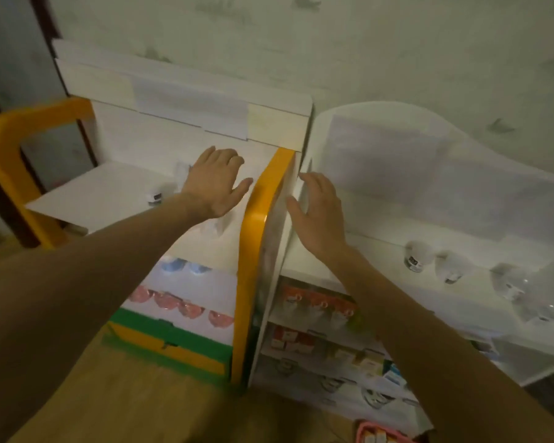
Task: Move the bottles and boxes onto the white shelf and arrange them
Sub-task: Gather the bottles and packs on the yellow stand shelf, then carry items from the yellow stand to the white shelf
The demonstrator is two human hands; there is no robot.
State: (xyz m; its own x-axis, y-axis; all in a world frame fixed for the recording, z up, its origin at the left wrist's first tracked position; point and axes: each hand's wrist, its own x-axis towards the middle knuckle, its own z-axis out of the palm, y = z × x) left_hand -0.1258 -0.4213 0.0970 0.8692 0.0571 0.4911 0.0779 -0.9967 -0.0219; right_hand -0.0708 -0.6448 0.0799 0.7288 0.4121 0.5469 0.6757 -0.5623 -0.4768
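On the left shelf (87, 193), a small white bottle (156, 197) stands just left of the left hand (216, 183), fingers spread, holding nothing. Probably light, rigid, slick: grip its sides. Right hand (317, 215) open; more bottles (418, 259) far right

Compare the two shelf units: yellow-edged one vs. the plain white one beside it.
The yellow-edged white shelf unit has bright yellow side trim and squared top; the plain white shelf unit with a curved back has none. The left hand reaches over the first, the right hand over the second. Both hold small white bottles.
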